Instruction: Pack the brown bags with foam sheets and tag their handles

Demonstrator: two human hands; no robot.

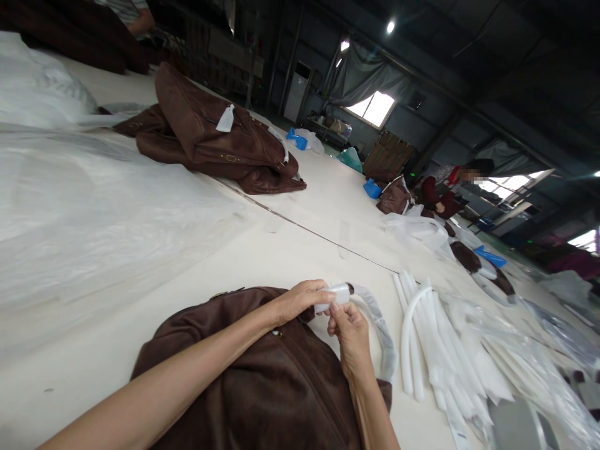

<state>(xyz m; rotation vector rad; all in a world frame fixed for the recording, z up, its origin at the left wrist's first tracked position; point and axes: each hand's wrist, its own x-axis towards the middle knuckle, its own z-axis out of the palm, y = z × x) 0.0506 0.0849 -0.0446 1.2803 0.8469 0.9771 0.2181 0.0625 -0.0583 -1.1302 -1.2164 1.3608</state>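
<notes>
A dark brown leather-look bag (244,369) with a zip lies on the white table in front of me. Its handle (382,331) loops up on the right, covered in pale wrapping. Around the handle's near part sits a piece of translucent white wrap (338,296). My left hand (300,299) is closed on that wrap from the left, fingers partly hidden behind it. From below, my right hand (349,322) pinches the edge of the same wrap between thumb and fingers.
White foam tubes and strips (431,350) lie to the right, beside clear plastic bags (529,362). Plastic sheeting (94,219) covers the left. More brown bags (206,134) rest farther back. A person (443,187) works at the far right side of the table.
</notes>
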